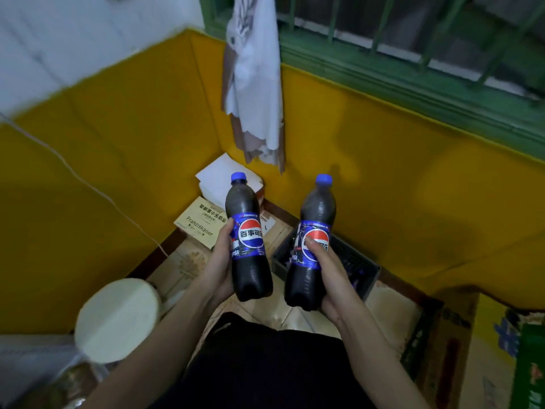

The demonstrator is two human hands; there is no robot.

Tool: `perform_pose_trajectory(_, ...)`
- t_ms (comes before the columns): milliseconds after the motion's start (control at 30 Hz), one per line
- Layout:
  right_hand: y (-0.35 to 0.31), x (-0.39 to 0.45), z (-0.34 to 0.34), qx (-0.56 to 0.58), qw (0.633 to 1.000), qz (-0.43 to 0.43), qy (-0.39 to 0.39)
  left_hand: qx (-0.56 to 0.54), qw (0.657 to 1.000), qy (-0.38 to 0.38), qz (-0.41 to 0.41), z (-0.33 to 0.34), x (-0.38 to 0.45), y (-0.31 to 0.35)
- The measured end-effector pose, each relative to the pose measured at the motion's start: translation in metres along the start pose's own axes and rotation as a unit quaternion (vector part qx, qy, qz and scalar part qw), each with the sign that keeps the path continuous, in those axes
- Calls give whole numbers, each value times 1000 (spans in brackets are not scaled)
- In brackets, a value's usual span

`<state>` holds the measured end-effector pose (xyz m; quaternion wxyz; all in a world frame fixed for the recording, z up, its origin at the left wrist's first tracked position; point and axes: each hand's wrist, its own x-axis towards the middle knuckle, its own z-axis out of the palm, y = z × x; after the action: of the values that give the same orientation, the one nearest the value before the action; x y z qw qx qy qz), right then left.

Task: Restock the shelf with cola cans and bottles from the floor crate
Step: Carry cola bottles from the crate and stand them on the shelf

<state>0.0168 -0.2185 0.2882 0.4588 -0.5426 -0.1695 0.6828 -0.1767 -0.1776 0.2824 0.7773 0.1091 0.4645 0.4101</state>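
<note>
My left hand [219, 261] grips a cola bottle [249, 261] with a blue cap and a blue label, held upright above the floor. My right hand [330, 276] grips a second cola bottle [309, 278] of the same kind, thumb across its label. Behind the right bottle a dark plastic crate [358, 265] sits on the tiled floor against the yellow wall, with more blue-labelled bottles partly visible inside. No shelf is in view.
A cardboard box [200, 224] and white sheets [219, 178] lie in the corner. A round white stool top [118, 318] stands at my left. A white cloth [255, 84] hangs from the green window frame. Cardboard boxes [448, 343] stand at the right.
</note>
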Motion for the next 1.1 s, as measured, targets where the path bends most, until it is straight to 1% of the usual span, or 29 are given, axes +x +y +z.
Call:
perform_pose_trajectory(133, 20, -4, 37, -56, 998, -9, -5, -32, 998, -7, 47, -40, -26, 13)
perform_pose_trajectory(300, 54, -5, 109, -113, 993, -19, -24, -53, 997, -6, 55, -100, -71, 41)
perform_pose_trajectory(467, 87, -16, 179, -169, 979, -30, -108, -35, 992, 34, 120, -166, -116, 62)
perform_pose_trajectory(567, 102, -25, 214, -221, 960, -38, -165, -25, 986, 59, 151, -194, -143, 66)
perform_pose_trajectory(633, 110, -34, 233, -249, 947, -38, -200, -39, 980, 90, 170, -205, -164, 62)
perform_pose_trajectory(767, 122, -52, 263, -306, 906, -51, -288, -89, 956, 166, 224, -214, -205, 47)
perform_pose_trajectory(833, 126, -64, 271, -322, 886, -44, -331, -121, 940, 204, 244, -215, -224, 36)
perform_pose_trajectory(967, 135, -87, 276, -321, 857, -1, -403, -175, 901, 274, 287, -213, -265, 8)
perform_pose_trajectory(1100, 155, -112, 285, -302, 833, 64, -459, -171, 867, 329, 332, -206, -311, -23)
